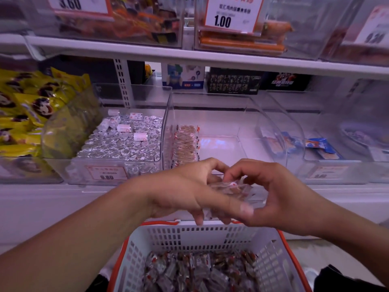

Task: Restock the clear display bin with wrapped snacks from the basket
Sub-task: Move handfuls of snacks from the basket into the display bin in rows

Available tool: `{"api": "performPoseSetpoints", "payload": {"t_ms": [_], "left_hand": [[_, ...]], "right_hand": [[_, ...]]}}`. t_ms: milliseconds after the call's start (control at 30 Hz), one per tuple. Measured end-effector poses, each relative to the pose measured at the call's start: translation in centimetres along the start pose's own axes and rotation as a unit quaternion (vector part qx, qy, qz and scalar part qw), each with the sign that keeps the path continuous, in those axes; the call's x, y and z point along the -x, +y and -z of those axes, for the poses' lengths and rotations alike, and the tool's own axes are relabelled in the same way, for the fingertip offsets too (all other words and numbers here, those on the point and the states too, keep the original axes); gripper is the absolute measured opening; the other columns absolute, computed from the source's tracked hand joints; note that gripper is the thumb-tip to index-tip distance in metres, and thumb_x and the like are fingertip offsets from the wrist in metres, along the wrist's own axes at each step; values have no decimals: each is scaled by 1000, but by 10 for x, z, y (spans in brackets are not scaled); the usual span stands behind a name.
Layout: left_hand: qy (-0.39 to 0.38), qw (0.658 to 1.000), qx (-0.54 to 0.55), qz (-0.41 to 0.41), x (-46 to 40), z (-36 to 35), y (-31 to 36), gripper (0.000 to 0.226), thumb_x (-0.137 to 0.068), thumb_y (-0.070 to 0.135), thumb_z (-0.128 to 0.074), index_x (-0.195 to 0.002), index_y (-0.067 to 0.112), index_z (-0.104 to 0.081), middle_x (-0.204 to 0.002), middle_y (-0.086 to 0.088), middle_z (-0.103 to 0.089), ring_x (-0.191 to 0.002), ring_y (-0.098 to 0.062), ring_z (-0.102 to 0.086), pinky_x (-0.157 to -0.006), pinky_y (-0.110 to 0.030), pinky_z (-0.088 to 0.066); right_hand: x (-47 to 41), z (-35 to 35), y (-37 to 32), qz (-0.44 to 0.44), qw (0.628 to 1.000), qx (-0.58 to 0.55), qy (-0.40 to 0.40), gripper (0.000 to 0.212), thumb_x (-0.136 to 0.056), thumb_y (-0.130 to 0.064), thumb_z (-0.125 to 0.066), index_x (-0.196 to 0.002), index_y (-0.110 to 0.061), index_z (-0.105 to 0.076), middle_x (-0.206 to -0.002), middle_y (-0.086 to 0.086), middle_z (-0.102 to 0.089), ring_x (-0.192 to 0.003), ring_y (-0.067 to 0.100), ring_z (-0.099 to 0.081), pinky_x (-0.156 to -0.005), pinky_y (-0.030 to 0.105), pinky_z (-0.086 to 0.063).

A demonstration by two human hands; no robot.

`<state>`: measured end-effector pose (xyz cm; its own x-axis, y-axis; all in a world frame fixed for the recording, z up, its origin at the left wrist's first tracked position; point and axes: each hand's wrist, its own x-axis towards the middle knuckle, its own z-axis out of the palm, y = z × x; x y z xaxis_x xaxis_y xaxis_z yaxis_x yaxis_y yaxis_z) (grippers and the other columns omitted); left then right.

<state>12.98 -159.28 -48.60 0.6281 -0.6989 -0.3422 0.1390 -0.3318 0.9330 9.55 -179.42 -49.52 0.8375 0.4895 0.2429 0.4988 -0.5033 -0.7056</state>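
A white basket (147, 245) with an orange rim stands low in front of me, holding several clear-wrapped brown snacks (200, 270). Above it, my left hand (189, 190) and my right hand (271, 197) meet around a small bunch of wrapped snacks (229, 189), both gripping it. The bunch hangs just in front of the clear display bin (242, 131) on the middle shelf. A row of the same snacks (185, 142) is stacked upright along that bin's left wall; the rest of its floor is bare.
Left of the bin is a bin of silver foil-wrapped rolls (124, 142), then yellow packets (27, 114). To the right, clear bins hold blue packets (322, 146). An upper shelf (189, 55) with price-tagged bins overhangs.
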Motion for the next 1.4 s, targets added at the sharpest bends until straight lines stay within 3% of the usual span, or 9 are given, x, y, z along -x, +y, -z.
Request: {"api": "performPoseSetpoints", "payload": {"t_ms": [67, 133, 233, 300, 467, 667, 933, 1133, 1400], "left_hand": [[43, 997, 56, -24, 2, 10, 8, 63, -67, 53, -82, -116, 22, -57, -99, -7, -74, -79, -21, -71, -44, -26, -53], [230, 969, -46, -77, 5, 23, 12, 50, -69, 69, -72, -96, 27, -64, -88, 4, -74, -70, -13, -72, -43, -25, -51], [517, 749, -397, -116, 10, 53, 5, 45, -78, 65, -63, -65, 23, -57, -57, 7, -59, -52, -11, -57, -48, -23, -41], [497, 714, -492, -2, 13, 63, -3, 57, -76, 68, -62, -55, 16, -56, -52, 1, -55, -51, -17, -55, -50, -26, -43], [354, 816, -446, 98, -1, 63, -20, 34, -89, 32, -62, -64, 10, -63, -68, -7, -66, -63, -25, -66, -67, -36, -58], [339, 856, -386, 63, -5, 65, -27, 35, -94, 26, -58, -65, 8, -67, -69, -7, -71, -57, -21, -70, -67, -38, -61], [331, 863, -379, 42, -5, 61, -31, 33, -94, 32, -57, -71, 10, -67, -77, -10, -71, -68, -29, -70, -68, -40, -60], [336, 858, -386, 41, -5, 61, -30, 38, -90, 34, -61, -63, 8, -67, -67, -9, -69, -60, -26, -68, -62, -38, -60], [330, 858, -391, 50, -8, 63, -27, 37, -89, 33, -60, -62, 8, -65, -65, -8, -69, -58, -24, -69, -64, -38, -61]], "right_hand": [[-3, 5, 1, -15, 998, -50, 37, 33, -67, -13, -85, -93, -20, -67, -87, 1, -72, -77, 18, -68, -73, 28, -54], [-12, 15, 4, -58, 988, -110, 87, 35, -64, -17, -87, -94, -18, -68, -83, 4, -72, -70, 15, -64, -66, 23, -52], [-49, 30, 19, -157, 974, -85, 137, 31, -65, -29, -89, -91, -22, -72, -76, -3, -73, -61, 4, -61, -54, 15, -48], [-88, 33, 36, -208, 969, -6, 136, 25, -67, -27, -87, -83, -17, -72, -67, -4, -71, -55, 2, -57, -48, 17, -44], [-169, 24, 88, -324, 936, 91, 98, 31, -65, -35, -87, -74, -13, -66, -72, -1, -64, -74, 15, -58, -57, 25, -43], [-196, 24, 144, -378, 917, 105, 69, 31, -75, -20, -81, -102, -10, -71, -95, 6, -66, -85, 20, -59, -78, 30, -50], [-189, 11, 172, -403, 899, 31, 167, 30, -65, -7, -89, -80, -16, -65, -88, 5, -67, -85, 21, -64, -86, 30, -56], [-193, 13, 168, -450, 864, 147, 173, 56, -59, -31, -95, -98, -2, -67, -96, 10, -70, -90, 23, -70, -79, 30, -58], [-197, 15, 159, -463, 862, 167, 122, 27, -82, -34, -76, -93, -15, -60, -86, 2, -58, -72, 14, -56, -60, 20, -44]]}}
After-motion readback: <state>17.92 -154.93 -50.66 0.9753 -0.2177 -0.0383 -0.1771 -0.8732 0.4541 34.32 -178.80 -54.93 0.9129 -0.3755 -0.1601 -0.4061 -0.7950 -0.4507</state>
